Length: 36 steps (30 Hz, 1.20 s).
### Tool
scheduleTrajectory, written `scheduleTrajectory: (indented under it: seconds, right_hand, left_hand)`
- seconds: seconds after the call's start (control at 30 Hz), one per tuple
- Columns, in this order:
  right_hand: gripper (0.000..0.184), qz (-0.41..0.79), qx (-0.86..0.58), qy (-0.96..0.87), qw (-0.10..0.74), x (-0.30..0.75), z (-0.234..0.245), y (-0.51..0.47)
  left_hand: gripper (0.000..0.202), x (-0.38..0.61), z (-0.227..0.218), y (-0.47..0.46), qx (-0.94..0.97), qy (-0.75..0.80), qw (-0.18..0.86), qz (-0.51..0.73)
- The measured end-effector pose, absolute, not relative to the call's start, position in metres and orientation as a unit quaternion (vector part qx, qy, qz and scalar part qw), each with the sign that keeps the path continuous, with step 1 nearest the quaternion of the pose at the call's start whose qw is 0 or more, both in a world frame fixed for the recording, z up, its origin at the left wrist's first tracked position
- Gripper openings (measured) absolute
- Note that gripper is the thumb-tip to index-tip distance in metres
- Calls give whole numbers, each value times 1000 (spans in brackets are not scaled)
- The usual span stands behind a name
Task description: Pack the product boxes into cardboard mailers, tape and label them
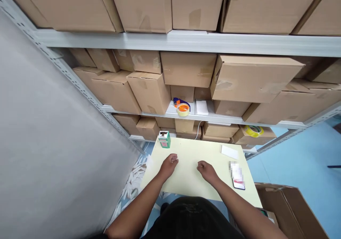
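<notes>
My left hand (168,165) hovers over or rests on the left part of the pale yellow table (183,178); I cannot tell which. Its fingers curl loosely inward and nothing shows in them. A small green and white box (164,140), its top torn or open, stands just beyond it at the table's far left corner. Across a short gap, my right hand (207,171) is curled into a loose fist, also with nothing visible inside. To its right lies a phone (238,184) with its screen lit and partly blurred. A flat white box or card (229,152) lies behind the phone.
A metal shelf (186,41) stacked with cardboard boxes (189,68) rises behind the table. On it sit a tape dispenser (183,108), white paper (201,107) and a yellow tape roll (254,131). A large open carton (290,207) stands at right; paper strips (135,180) litter the floor left.
</notes>
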State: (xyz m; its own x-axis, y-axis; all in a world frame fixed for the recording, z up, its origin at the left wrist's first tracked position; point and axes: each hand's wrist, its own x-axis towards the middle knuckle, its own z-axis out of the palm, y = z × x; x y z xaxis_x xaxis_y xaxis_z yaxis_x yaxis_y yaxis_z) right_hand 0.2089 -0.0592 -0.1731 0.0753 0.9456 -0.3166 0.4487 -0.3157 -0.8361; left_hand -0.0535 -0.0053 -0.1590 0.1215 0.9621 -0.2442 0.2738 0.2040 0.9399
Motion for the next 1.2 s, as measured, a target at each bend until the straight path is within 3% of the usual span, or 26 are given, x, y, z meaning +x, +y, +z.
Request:
scheduleTrajectory:
  seconds: [0.1,0.23,0.43,0.67,0.87,1.03,1.2]
  right_hand:
    - [30,389,-641,-587,306,213,-130,-19]
    - [41,176,-591,-714,332,203,-48,57]
    - [41,22,-569,-785,244,161,36,147]
    - [46,-11,-653,-746,134,107,37,199]
    - [43,-59,-695,-692,186,103,37,217]
    - [46,44,-781,-617,84,130,55,251]
    - [21,132,-776,-617,-1,147,60,281]
  left_hand:
    - [33,-25,-128,4,555,557,506,356]
    - [28,-12,-112,-11,578,551,493,344]
    - [20,-64,-130,-69,609,573,469,285]
    - [15,-131,-157,-105,572,627,454,272]
    - [14,-161,-176,-116,560,635,462,263]
    - [13,-181,-185,-117,565,633,469,245]
    - [10,-186,-188,-114,565,637,471,227]
